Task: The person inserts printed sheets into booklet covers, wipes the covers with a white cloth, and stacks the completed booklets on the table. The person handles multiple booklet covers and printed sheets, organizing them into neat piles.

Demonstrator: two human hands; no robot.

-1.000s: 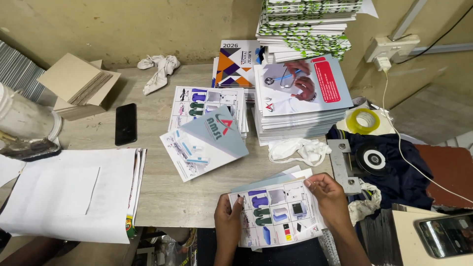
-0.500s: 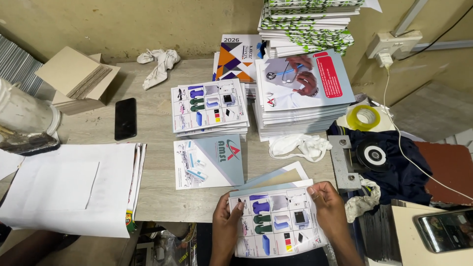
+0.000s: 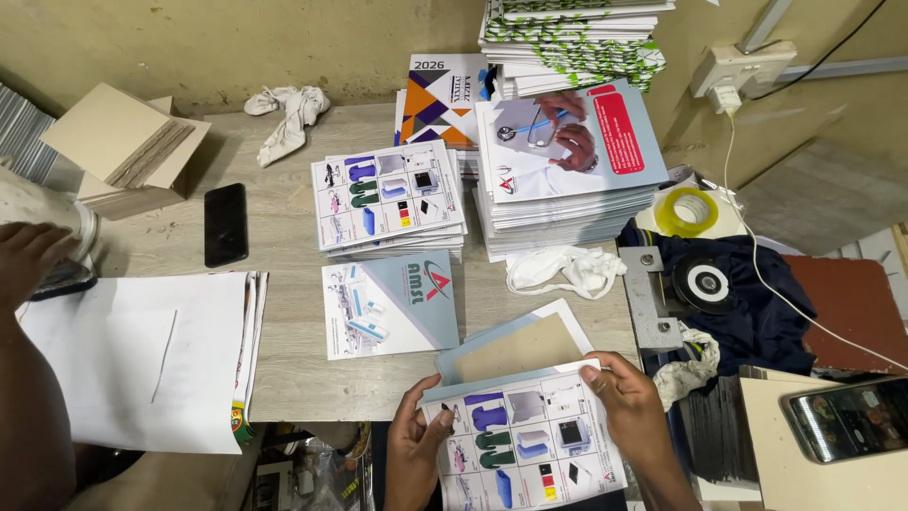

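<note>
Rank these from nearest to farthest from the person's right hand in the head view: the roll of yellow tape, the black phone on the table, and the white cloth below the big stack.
From the right hand:
1. White cloth, just above the hand, at the foot of the tall stack.
2. Roll of yellow tape, farther up and to the right, off the table's edge.
3. Black phone, far across the table to the left.

We lose the lower part of the printed sheet [image 3: 525, 445] below the picture's bottom edge, along with both our wrists. The sheet covers most of the grey folder [image 3: 511, 345] beneath it. Another person's arm [image 3: 33, 378] is cut off at left, and the tall stack of booklets [image 3: 577, 38] runs off the top.
</note>
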